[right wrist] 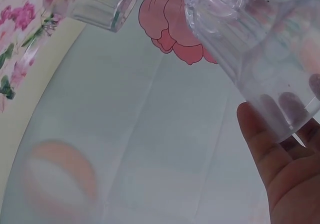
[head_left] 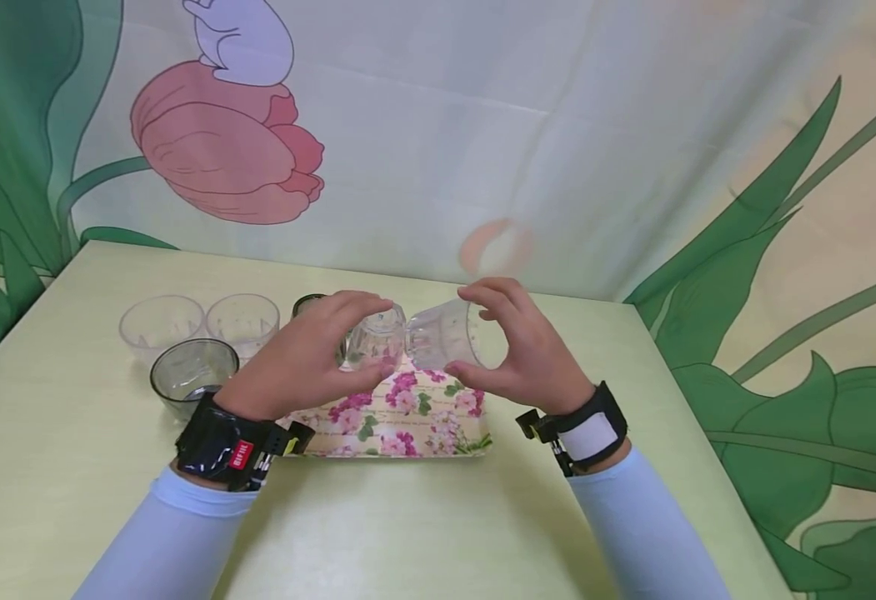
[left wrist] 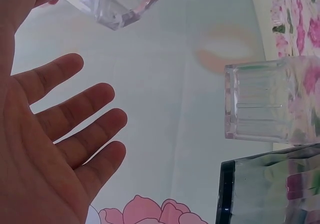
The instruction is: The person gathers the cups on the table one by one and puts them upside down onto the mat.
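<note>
My right hand [head_left: 528, 350] grips a clear faceted drinking glass [head_left: 441, 335] near its rim, with thumb and fingers on opposite sides. That glass [right wrist: 270, 53] lies sideways in the air, its base pointing left. My left hand [head_left: 317, 354] has its fingers [left wrist: 95, 101] spread, with nothing held in the left wrist view. Close to it, a second clear glass [left wrist: 260, 101] stands on the floral tray [head_left: 407, 425], apparently upside down. Beside that one is a dark smoky glass [left wrist: 270, 184], mostly hidden by my left hand in the head view.
Left of the tray, on the pale table [head_left: 377, 533], stand two clear glasses [head_left: 162, 325] and a smoky grey glass [head_left: 193, 371], partly behind my left wrist. A curtain [head_left: 438, 150] printed with tulips hangs behind the table's back edge.
</note>
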The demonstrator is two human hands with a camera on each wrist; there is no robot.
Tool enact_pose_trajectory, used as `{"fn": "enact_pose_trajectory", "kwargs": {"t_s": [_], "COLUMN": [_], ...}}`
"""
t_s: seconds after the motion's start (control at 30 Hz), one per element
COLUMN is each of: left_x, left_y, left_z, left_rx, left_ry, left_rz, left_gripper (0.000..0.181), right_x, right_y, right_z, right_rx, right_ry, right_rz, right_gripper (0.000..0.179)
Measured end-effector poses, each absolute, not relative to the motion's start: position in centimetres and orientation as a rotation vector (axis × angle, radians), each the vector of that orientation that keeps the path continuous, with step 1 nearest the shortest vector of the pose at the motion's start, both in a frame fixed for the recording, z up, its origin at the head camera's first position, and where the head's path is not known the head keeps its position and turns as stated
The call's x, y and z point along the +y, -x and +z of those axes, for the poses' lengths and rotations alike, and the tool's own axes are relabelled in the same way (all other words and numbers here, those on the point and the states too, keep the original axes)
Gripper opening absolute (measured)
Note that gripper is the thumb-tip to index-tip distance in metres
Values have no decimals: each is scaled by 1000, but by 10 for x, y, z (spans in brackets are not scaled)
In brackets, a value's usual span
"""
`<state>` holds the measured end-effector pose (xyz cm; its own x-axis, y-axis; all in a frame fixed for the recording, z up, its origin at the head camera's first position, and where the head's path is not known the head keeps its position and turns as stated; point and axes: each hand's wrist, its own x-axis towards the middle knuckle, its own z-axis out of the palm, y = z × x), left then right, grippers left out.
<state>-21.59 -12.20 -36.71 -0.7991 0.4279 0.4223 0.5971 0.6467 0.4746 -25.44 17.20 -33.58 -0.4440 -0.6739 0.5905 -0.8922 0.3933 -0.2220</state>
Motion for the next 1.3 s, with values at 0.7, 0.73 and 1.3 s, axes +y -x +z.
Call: {"fn": "enact_pose_trajectory", "kwargs": {"t_s": [0.7,0.73,1.3], "left_x": [-116,-116,-109], "left_y": [215,215,215], "left_z": [-368,-368,-370], "left_rx": [-2585,-2586,-2604], "left_ry": [869,870,885], "left_rz": [-889,-894,-957], "left_gripper": [73,73,88], "right_x": [153,152,144], "right_y": [249,249,245], "right_z": [-337,-337,-338], "right_rx": [-2139,-2136,-2095], "right_ry": [-1417,-1419,-1459], "right_rz": [824,826,863], "right_gripper": [75,75,74]}}
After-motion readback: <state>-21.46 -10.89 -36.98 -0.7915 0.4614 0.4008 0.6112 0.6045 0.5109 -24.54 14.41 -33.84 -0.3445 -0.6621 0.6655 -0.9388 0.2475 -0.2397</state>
